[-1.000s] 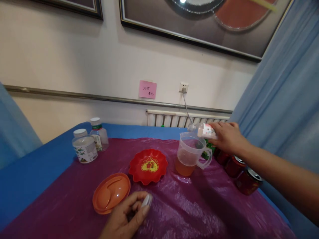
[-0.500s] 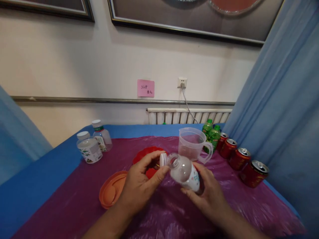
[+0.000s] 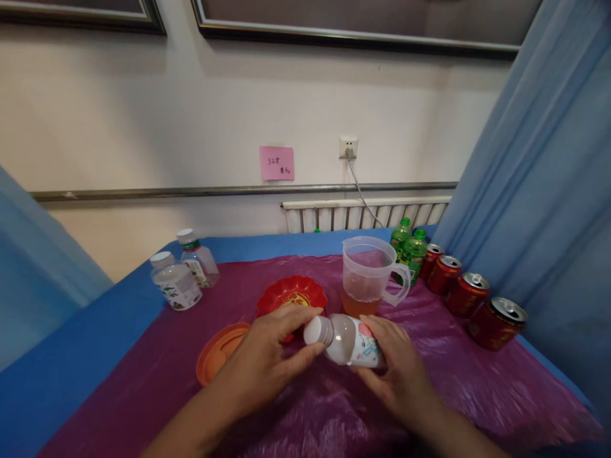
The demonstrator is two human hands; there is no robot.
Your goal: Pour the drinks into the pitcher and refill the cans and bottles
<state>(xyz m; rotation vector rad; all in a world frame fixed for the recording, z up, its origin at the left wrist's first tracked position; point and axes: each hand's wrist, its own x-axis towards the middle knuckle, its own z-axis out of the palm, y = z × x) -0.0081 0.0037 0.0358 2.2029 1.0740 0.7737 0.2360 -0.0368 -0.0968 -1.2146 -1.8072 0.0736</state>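
Note:
A clear bottle (image 3: 342, 339) with a printed label lies tilted between my hands, its neck toward the left. My right hand (image 3: 398, 362) is wrapped round its labelled lower part. The white cap (image 3: 314, 331) sits on the bottle's mouth, and my left hand (image 3: 274, 350) pinches it between thumb and fingers. Just behind the hands are a red scalloped dish (image 3: 291, 291), partly hidden by my left hand, and a clear measuring jug (image 3: 365, 277) with amber liquid low inside.
An orange lid or dish (image 3: 214, 350) lies left of my left hand. Two white-capped bottles (image 3: 179, 286) stand at the left. Two green bottles (image 3: 414, 254) and several red cans (image 3: 496, 324) line the right side. Purple sheeting (image 3: 324, 413) covers the blue table.
The cap, held just off the mouth before, now sits on the bottle's neck. The bottle has turned to a flatter angle and its label shows more. The view has shifted slightly.

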